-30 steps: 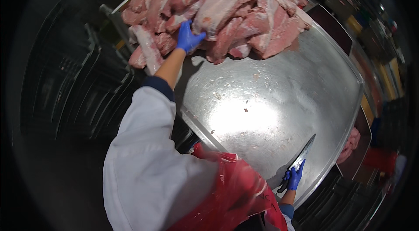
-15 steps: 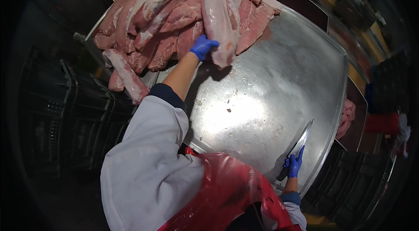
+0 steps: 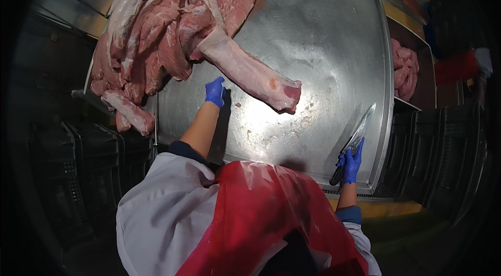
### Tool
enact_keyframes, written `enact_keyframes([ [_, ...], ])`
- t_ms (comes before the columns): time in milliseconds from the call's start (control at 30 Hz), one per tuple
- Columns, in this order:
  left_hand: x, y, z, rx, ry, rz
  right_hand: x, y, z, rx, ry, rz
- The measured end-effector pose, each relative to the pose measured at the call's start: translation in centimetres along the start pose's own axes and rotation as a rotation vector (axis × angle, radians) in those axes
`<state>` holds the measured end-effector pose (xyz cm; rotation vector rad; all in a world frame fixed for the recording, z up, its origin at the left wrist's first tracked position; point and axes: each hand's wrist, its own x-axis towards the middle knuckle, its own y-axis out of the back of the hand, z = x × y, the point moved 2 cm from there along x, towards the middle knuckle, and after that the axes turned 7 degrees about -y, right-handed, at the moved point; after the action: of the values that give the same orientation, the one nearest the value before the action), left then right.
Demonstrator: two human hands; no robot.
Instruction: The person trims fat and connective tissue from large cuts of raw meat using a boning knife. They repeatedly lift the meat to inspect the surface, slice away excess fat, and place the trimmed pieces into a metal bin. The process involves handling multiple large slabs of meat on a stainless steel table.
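Observation:
A long pale slab of meat (image 3: 250, 71) lies slantwise on the metal table, its cut end toward the middle and its other end against the pile. Just to the near left of it is my left hand (image 3: 215, 92) in a blue glove, holding nothing, its fingers loosely apart and not touching the slab. At the table's right side my right hand (image 3: 352, 162), also blue-gloved, grips a knife (image 3: 361, 126). The blade points away from me and the black handle shows beside my fingers.
A large pile of meat (image 3: 148, 25) covers the far left of the steel table (image 3: 323, 41). Beyond the right edge stands a bin (image 3: 425, 67) with pink meat pieces (image 3: 404, 70). Black crates (image 3: 88, 166) stand at the left, more black crates (image 3: 428, 156) at the right.
The meat slab has come off the pile and now lies across the table toward the middle. My left hand has let go of it and drawn back toward me. The knife stays in my right hand.

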<state>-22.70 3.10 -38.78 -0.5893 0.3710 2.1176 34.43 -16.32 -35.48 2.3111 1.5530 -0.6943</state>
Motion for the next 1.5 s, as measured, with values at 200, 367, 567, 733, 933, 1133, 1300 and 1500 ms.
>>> enact_keyframes([
  [200,-5.6,-12.6,6.2,0.89,0.052,0.347,0.4,2.9,-1.2,-0.029,0.037,0.108],
  [367,-7.4,-18.5,5.8,1.367,-0.312,0.031,2.6,4.9,-0.5,-0.007,0.038,-0.041],
  [567,-9.6,-29.1,2.3,1.596,-0.347,0.007,3.0,5.2,-0.8,-0.037,0.052,-0.092],
  [733,-6.5,-27.6,6.3,1.336,-0.559,-0.353,2.2,5.2,-1.9,-0.033,0.027,-0.116],
  [933,-1.0,-25.2,6.2,0.726,-0.574,-0.701,2.6,4.6,-0.9,0.016,0.027,-0.057],
  [1133,-4.6,-26.4,2.0,1.229,-1.249,-0.606,4.6,1.7,-3.2,-0.128,0.15,-0.272],
  [1300,-7.9,-28.4,0.9,1.216,-1.323,-0.582,13.7,-9.8,-9.4,-0.463,-0.081,-0.365],
  [1500,-7.6,-29.3,1.2,1.184,-1.321,-0.642,25.5,-21.1,-15.2,-0.312,0.071,-0.298],
])
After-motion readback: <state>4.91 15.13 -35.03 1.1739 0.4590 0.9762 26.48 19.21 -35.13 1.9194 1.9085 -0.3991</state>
